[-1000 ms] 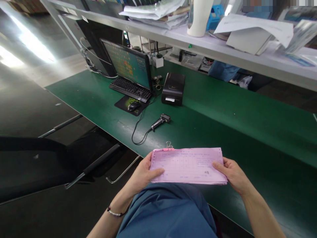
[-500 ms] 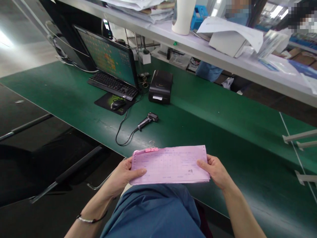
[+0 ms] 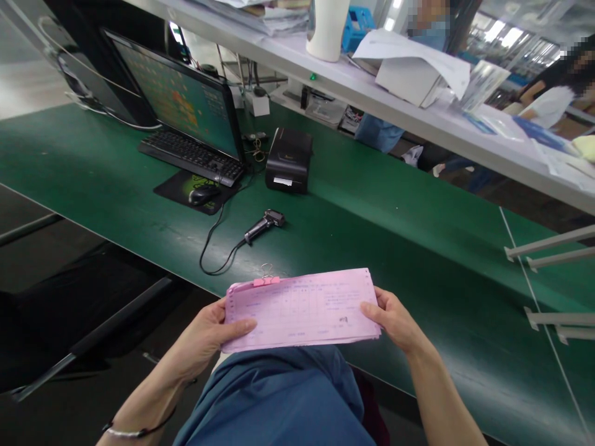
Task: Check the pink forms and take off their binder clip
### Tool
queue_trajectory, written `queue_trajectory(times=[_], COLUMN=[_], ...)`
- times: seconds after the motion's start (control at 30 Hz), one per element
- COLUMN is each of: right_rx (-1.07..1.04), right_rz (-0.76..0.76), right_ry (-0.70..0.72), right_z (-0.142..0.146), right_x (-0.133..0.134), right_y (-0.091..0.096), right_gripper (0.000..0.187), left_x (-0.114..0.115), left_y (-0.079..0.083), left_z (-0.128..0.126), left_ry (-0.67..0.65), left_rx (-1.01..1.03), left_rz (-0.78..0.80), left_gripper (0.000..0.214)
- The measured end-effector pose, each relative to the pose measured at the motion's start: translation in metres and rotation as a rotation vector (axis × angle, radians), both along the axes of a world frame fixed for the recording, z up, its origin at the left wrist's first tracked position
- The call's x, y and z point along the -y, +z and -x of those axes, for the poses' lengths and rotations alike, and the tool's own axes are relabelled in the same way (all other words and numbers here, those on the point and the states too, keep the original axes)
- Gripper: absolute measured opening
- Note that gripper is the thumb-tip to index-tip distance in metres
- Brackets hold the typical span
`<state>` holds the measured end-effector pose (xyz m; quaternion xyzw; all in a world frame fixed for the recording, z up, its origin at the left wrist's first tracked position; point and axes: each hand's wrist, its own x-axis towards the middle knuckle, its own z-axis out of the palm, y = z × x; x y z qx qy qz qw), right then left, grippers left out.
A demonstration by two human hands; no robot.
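A stack of pink printed forms (image 3: 297,313) is held level above my lap, close to the table's front edge. My left hand (image 3: 218,328) grips its left end, thumb on top and fingers underneath. At the right end my right hand (image 3: 393,316) pinches the sheets the same way, its thumb lying on the print. A pink binder clip (image 3: 266,281) with wire handles bites the upper left edge of the stack. Beyond the papers a black barcode scanner (image 3: 264,227) lies on the green table (image 3: 372,248), its cable curling leftward.
Farther back stand a black label printer (image 3: 289,161), a keyboard (image 3: 190,155), a mouse (image 3: 204,194) on a mat and a monitor (image 3: 181,99). A white shelf (image 3: 344,77) bearing papers crosses above the table. A black chair (image 3: 93,303) is at left. People are beyond the shelf.
The view has shifted slightly, so the table items appear farther left. The pink forms stay in both hands, tilted a little more, left end lower.
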<state>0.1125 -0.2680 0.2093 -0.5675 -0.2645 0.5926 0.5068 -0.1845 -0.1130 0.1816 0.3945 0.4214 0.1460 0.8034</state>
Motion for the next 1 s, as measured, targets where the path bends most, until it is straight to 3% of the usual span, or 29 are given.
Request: queue_trajectory(times=[0.33,1.0], right_rx=[-0.009,-0.022], right_rz=[0.000,-0.001], right_ry=[0.023,0.034], right_z=[0.0021,0.0009], right_x=[-0.0014,0.0006], right_y=[0.0036,0.0038], right_gripper=[0.044,0.045], left_x=[-0.0001,-0.0029], left_y=[0.0013,0.0039], left_z=[0.0015,0.0002], left_ry=[-0.019,-0.018], left_rx=[-0.009,-0.035], left_rz=[-0.028,-0.025], left_gripper=[0.055,0.061])
